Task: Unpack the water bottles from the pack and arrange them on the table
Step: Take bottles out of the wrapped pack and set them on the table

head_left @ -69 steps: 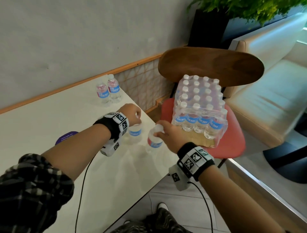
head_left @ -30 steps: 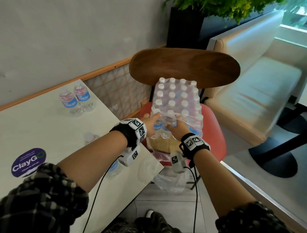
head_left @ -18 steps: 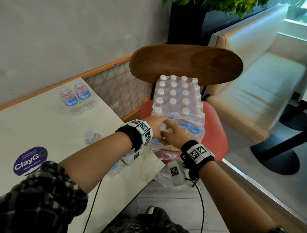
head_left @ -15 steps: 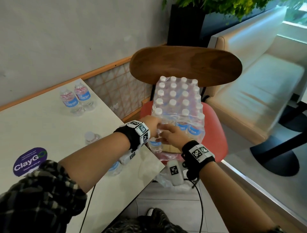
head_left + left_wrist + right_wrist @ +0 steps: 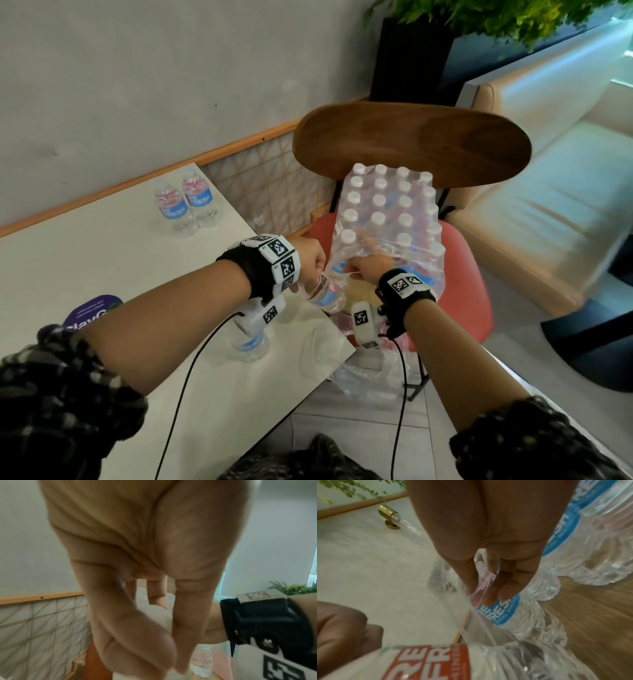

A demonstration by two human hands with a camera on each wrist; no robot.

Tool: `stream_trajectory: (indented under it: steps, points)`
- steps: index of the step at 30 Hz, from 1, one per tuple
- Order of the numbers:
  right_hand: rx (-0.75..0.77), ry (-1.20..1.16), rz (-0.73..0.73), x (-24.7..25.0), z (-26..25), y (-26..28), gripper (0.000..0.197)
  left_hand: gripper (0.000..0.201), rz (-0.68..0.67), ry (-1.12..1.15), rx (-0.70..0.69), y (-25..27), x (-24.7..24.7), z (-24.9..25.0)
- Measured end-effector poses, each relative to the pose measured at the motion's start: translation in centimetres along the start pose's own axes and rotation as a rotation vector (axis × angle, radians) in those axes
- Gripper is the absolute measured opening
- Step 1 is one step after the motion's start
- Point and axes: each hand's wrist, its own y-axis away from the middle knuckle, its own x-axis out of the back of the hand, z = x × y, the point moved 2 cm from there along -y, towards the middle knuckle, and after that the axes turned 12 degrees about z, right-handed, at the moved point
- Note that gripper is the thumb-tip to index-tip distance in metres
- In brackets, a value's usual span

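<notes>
Left hand [image 5: 310, 258] has its fingers wrapped round the cap end of a water bottle [image 5: 325, 293], which sits tilted at the near left corner of the pack, right over the table's edge. Right hand [image 5: 368, 269], just beside it, is pinching the clear plastic wrap [image 5: 387, 251] between thumb and fingers and pulling it taut; the right wrist view shows the film stretched from the fingertips [image 5: 491, 599] across a blue-label bottle.

Nearer, on the white table [image 5: 102, 260], another bottle [image 5: 250, 344] stands under the left wrist, partly hidden by the camera unit. A purple sticker [image 5: 92, 311] is left of that. Loose plastic [image 5: 363, 380] hangs below the chair seat.

Farther out, the shrink-wrapped pack [image 5: 388, 209] of white-capped bottles sits on the red chair [image 5: 469, 274] with the wooden backrest. Two bottles [image 5: 186, 202] stand touching at the table's far edge by the wall.
</notes>
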Motion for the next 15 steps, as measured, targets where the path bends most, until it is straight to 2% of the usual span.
stream_trajectory:
  steps: [2,5,6,7,9,11,15]
  points:
    - [0.007,0.062,-0.003,0.3,-0.4,-0.1,0.035,0.022,-0.033,0.032,0.01,0.2,0.5,-0.1]
    - [-0.008,0.202,-0.017,0.8,-0.6,-0.3,0.013,0.023,-0.058,0.049,0.021,0.5,1.5,0.3]
    - [-0.014,0.272,-0.023,1.0,-0.5,-0.4,0.015,0.025,-0.059,0.039,0.02,0.5,1.8,0.4]
    - [-0.018,0.325,-0.032,1.2,-0.3,-0.3,0.022,0.026,-0.058,0.021,0.017,0.5,2.1,0.5]
    - [-0.003,0.408,-0.021,1.2,0.2,-0.4,0.05,0.028,-0.048,0.002,0.016,0.2,2.5,0.5]
    - [0.089,0.471,-0.002,1.1,0.4,-0.1,0.058,0.029,-0.034,-0.047,0.015,0.1,2.5,0.0]
    - [0.325,0.468,0.022,1.1,0.1,2.4,0.022,0.028,-0.035,-0.175,0.051,-0.4,1.5,-1.9]
